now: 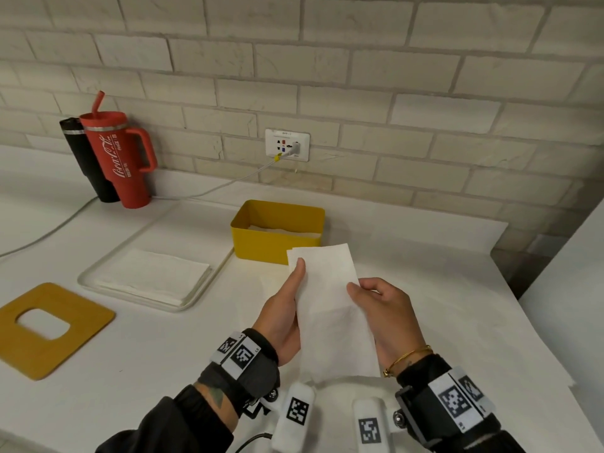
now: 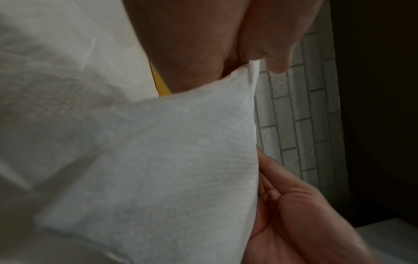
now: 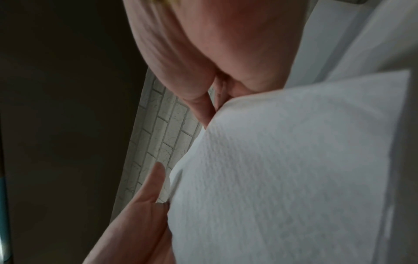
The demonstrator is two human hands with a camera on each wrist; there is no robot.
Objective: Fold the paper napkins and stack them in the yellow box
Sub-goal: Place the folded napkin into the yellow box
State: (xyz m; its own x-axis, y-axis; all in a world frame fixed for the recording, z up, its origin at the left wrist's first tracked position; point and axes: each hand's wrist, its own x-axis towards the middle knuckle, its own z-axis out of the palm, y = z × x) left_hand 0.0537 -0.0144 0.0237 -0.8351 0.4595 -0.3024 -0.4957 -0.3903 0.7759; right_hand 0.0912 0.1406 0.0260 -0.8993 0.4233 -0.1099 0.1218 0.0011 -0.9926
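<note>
Between the 2 hands, the left hand [image 1: 283, 310] and right hand [image 1: 382, 313] each pinch a long edge of the folded napkin [image 1: 330, 302], lifted above the counter [image 1: 457, 289]. Its long axis points far, toward the yellow box [image 1: 277, 243] just beyond; both hands seem equally near.

Yellow box [image 1: 277, 237], white napkin [image 1: 330, 302], red tumbler [image 1: 119, 158] with white script, black-and-white checkered wrist tags [image 1: 242, 354].

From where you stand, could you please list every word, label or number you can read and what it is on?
"Coca-Cola": white script on the red tumbler.
Small print beside that script: too small to read.
Label atop the wall socket: too small to read.
Square coded markers on the wrist bands: patterns, no readable text.
</note>
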